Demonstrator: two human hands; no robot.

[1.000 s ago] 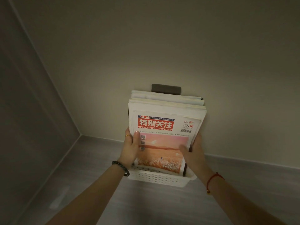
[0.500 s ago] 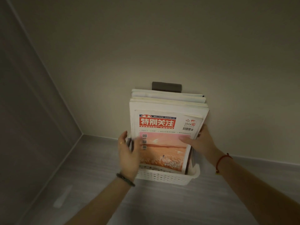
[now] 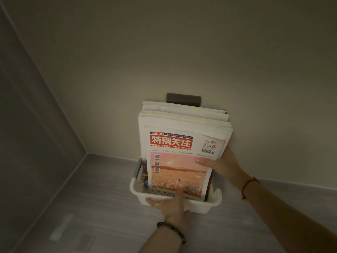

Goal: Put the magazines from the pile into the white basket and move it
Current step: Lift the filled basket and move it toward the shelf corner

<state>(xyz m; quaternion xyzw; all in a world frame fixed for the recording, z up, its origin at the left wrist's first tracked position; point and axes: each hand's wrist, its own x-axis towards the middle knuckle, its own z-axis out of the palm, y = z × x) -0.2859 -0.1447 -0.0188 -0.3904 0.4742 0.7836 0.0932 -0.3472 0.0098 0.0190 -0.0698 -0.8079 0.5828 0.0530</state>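
Magazines (image 3: 184, 143) upright in white basket (image 3: 204, 204), long axis vertical at frame center, left hand (image 3: 170, 204) gripping basket's near rim, right hand (image 3: 221, 166) clasping the stack's right edge, thumb on cover

Left hand (image 3: 170, 205) gripping, right hand (image 3: 221, 166) clasping

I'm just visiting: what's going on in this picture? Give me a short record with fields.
Setting: dim corner, grey floor, pale wall
Basket: white basket, perforated, near the wall
Contents: magazines standing upright, well above the rim
Front cover: red title block, pink sunset picture
Left hand: gripping the basket's near rim
Right hand: holding the magazines' right edge
Behind the stack: dark wall plate
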